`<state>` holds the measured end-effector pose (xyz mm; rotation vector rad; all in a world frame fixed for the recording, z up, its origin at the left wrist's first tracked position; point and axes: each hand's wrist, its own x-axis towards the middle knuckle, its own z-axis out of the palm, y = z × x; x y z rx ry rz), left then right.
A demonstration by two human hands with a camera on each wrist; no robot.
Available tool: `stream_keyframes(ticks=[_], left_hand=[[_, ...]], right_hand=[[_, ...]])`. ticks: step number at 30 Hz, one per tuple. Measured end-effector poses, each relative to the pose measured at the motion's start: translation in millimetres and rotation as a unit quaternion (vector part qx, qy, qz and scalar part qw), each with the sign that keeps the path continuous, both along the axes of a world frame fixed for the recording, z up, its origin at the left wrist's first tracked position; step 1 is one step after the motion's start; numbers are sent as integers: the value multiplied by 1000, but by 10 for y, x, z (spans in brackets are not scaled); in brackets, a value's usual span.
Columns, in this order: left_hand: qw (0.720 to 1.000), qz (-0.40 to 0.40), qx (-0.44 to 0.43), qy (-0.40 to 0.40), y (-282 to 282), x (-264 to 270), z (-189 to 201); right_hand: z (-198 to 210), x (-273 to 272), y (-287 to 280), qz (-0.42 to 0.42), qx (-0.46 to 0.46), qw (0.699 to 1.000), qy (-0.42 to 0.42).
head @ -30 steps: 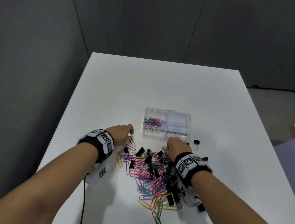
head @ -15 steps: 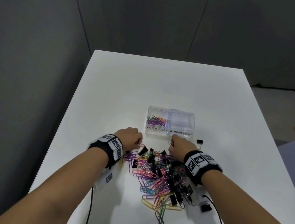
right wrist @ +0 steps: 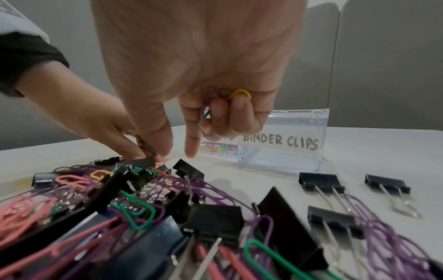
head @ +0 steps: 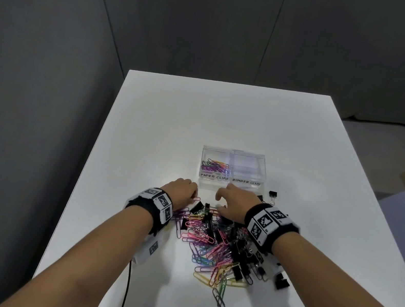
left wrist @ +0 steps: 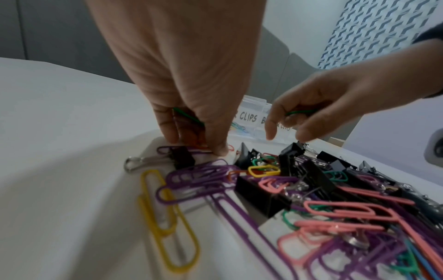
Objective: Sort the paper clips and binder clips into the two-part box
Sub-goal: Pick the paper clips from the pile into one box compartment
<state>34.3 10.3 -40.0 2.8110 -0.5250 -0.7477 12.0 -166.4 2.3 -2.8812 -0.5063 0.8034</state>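
Both hands worked the far edge of the pile (head: 218, 242) just before the box (head: 232, 169), and the best way was to gather only paper clips, shaking binder clips loose before dropping them in the left compartment. The head view hid the fingers. The wrist views showed the right hand (right wrist: 203, 85) curled round several paper clips (right wrist: 239, 93), forefinger extended, and the left hand (left wrist: 187, 79) pinching a green clip (left wrist: 188, 116).
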Motion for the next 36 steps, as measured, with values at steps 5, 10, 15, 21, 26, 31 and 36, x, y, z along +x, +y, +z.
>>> stream_keyframes(ticks=[5, 10, 15, 21, 26, 31, 36], left_hand=[[1000, -5, -2, 13, 2, -31, 32], [1000, -19, -9, 13, 30, -46, 67], [999, 21, -20, 42, 47, -25, 186], [999, -52, -5, 6, -218, -90, 350], [992, -120, 50, -1, -394, -84, 265], [987, -135, 82, -18, -474, -44, 237], [979, -162, 103, -70, -399, -22, 184]], right_hand=[[-52, -29, -75, -33, -24, 999, 16], [-86, -25, -178, -106, 59, 993, 6], [12, 108, -367, -174, 127, 976, -15], [-23, 126, -500, -230, 128, 965, -15], [-72, 89, -458, -226, 38, 973, -37], [-115, 32, -266, -85, 13, 994, -66], [-177, 50, -107, -40, -23, 998, -44]])
